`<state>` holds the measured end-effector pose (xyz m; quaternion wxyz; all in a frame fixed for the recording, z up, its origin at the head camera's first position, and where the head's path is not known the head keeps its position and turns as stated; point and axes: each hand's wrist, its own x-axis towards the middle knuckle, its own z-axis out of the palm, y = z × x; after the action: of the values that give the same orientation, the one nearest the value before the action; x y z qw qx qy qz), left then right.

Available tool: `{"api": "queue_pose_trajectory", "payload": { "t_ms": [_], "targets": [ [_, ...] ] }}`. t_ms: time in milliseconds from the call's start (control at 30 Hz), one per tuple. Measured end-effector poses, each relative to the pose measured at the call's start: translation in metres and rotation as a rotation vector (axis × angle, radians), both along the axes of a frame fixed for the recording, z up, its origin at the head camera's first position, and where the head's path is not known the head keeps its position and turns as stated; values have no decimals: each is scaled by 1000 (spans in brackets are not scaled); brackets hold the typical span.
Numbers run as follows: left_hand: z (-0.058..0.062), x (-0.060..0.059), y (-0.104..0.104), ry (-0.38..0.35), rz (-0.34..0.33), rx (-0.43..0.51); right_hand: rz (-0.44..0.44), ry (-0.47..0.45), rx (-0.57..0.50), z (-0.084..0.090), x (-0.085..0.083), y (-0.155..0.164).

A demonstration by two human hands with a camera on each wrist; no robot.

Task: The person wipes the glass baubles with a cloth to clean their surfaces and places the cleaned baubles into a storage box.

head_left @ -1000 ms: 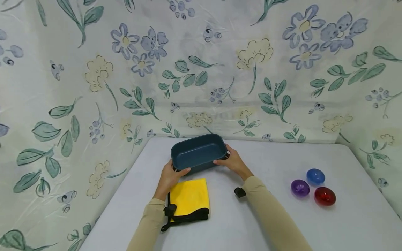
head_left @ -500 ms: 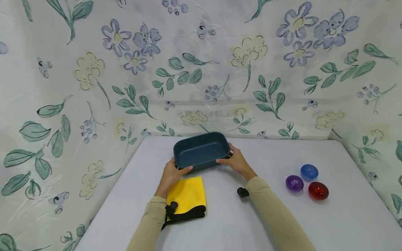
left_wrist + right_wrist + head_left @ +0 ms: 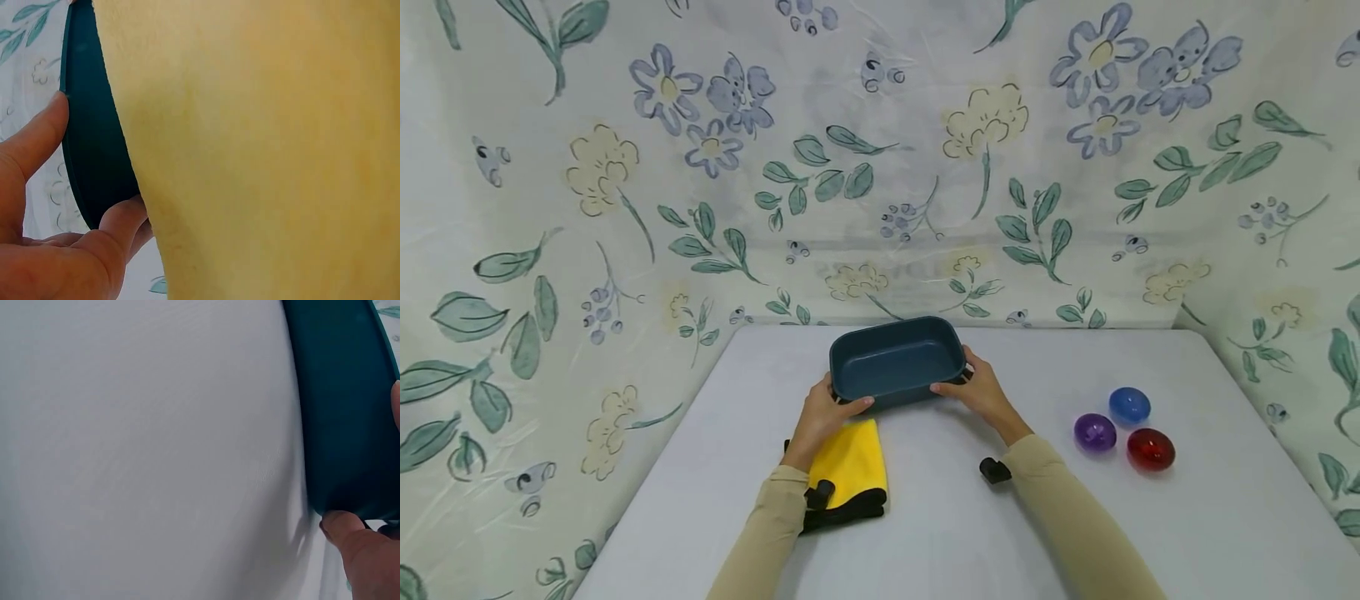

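Both hands clamped on the tray [image 3: 897, 360]: left hand [image 3: 827, 414] gripped its near-left corner, thumb over the rim; right hand [image 3: 981, 392] gripped the near-right end, thumb on the rim, fingers round the outside. The tray sat at the table's [image 3: 1225, 533] far middle, near the floral backdrop [image 3: 625, 208], open side up, nothing in it. Whether it was lifted off the table or resting, could not tell from the head view.

The left wrist view showed the thumb [image 3: 37, 137] on the tray edge [image 3: 94, 156] and a finger under it, the yellow cloth [image 3: 262, 150] filling the rest. The right wrist view showed a fingertip [image 3: 350, 534] at the tray's lower wall [image 3: 344, 406] over bare table.

The cloth [image 3: 850, 462] lay just before the tray, partly under the left wrist. Three balls, purple [image 3: 1094, 432], blue [image 3: 1129, 405], red [image 3: 1150, 449], sat well to the right.

Judgement: grips looked even, at opposite ends. To handle it well, both hands should move together, keeping the tray level, thumbs firm on the rim, and clear of the cloth edge.
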<state>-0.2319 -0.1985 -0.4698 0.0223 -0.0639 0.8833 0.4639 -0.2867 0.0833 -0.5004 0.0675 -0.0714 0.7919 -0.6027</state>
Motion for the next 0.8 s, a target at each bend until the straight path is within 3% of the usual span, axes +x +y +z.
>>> {"api": "queue_pose_trajectory", "payload": {
  "t_ms": [367, 567, 800],
  "targets": [
    [3, -4, 17, -17, -30, 5, -49, 2, 33, 0, 13, 17],
    [2, -5, 25, -26, -51, 17, -67, 18, 7, -2, 20, 26],
    [-1, -7, 34, -35, -96, 46, -127, -13, 55, -2, 32, 36]
  ]
}}
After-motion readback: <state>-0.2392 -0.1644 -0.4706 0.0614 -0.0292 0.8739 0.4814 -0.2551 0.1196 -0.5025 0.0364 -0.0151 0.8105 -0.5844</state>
